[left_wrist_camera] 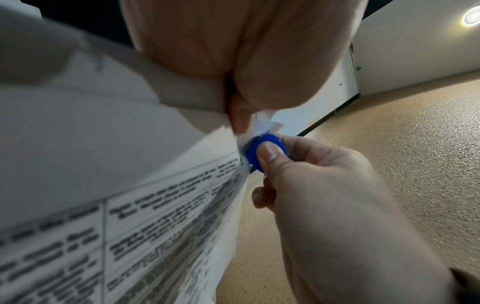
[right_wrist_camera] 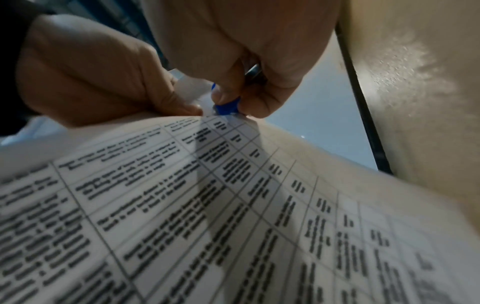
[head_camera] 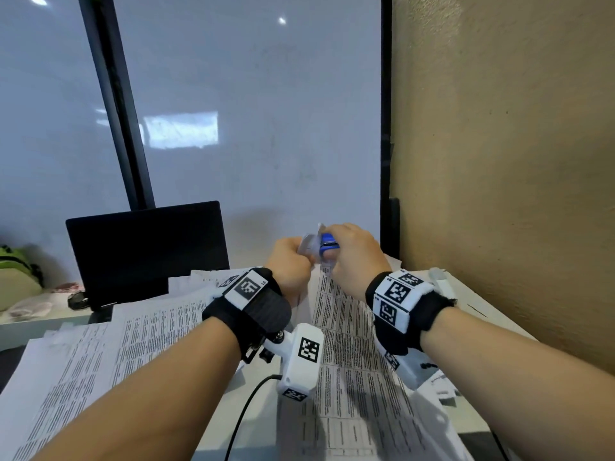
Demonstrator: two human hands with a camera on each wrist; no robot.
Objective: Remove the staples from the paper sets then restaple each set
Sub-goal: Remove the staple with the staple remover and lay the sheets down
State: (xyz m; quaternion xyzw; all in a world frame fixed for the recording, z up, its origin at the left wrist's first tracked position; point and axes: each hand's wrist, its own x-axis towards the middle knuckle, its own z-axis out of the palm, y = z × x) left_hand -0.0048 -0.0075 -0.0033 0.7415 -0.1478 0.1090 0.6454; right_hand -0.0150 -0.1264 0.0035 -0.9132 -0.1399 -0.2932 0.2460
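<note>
A printed paper set (head_camera: 336,314) (left_wrist_camera: 161,205) (right_wrist_camera: 233,195) is lifted by its top corner above the desk. My left hand (head_camera: 293,261) (left_wrist_camera: 239,115) (right_wrist_camera: 109,82) pinches that corner. My right hand (head_camera: 349,254) (left_wrist_camera: 311,185) (right_wrist_camera: 233,72) squeezes a small blue staple remover (head_camera: 329,246) (left_wrist_camera: 262,150) (right_wrist_camera: 226,108) between thumb and fingers, with its tip against the same corner. The staple itself is hidden by the tool and the crumpled paper.
More printed sheets (head_camera: 100,361) cover the desk (head_camera: 479,314). A black monitor (head_camera: 146,247) stands at the back left, a tan wall (head_camera: 499,161) runs along the right, and a frosted glass panel (head_camera: 249,128) is behind. A cable (head_camera: 246,410) trails toward me.
</note>
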